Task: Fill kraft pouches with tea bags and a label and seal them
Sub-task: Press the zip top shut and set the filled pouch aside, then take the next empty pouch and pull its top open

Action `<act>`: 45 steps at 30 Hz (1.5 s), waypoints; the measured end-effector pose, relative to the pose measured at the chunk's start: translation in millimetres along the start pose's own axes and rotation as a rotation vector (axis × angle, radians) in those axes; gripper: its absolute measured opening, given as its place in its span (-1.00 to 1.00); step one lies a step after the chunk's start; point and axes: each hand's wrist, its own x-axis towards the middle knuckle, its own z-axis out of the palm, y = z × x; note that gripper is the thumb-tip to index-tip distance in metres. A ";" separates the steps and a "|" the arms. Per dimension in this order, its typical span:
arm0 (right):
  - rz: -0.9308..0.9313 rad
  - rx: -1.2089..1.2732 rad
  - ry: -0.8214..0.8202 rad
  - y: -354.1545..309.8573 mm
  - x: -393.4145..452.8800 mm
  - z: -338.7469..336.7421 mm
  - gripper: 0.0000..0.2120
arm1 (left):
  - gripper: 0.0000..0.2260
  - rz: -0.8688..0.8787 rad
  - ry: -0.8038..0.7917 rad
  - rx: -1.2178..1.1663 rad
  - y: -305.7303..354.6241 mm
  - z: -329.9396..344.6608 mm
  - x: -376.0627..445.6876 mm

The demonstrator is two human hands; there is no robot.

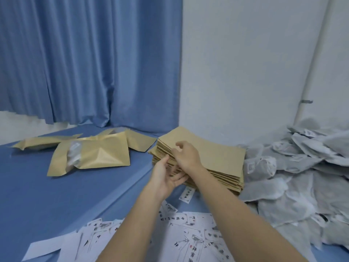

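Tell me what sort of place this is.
Probably a home room used as a makeshift packing station, not a factory. Work lies on a blue fabric-covered surface below a blue pleated curtain, with a stack of flat kraft paper pouches, a heap of white mesh tea bags and loose white printed labels.

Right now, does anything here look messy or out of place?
Mostly the labels: they lie scattered and overlapping, one stray near the stack of empty pouches. The tea bags are a loose heap. The stack itself looks tidy.
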 end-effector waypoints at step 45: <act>0.565 1.090 0.147 75.3 -218.1 -148.4 -0.92 | -0.17 0.333 -0.095 2.238 -96.7 -22.7 -119.8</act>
